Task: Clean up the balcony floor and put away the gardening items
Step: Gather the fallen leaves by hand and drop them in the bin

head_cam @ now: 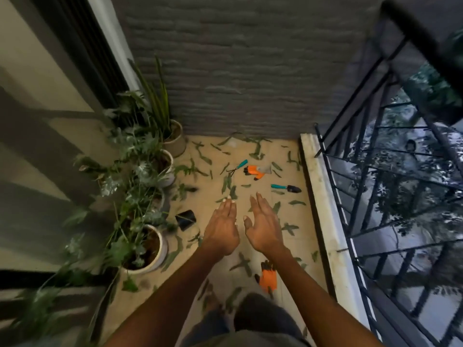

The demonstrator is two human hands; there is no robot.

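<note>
Over floor (253, 176), both hands (223, 227) empty

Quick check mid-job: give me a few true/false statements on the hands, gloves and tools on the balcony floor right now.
1. Both hands hold nothing. True: the left hand and right hand are open, fingers straight.
2. The two orange gloves lie together. False: the far glove is near the rake; the near glove lies apart, close to the person.
3. The trowel stands in a pot. False: it lies on the floor.
4. Leaves are scattered over the floor. True.
5. The pots line the railing. False: they sit on the opposite, left side.
</note>
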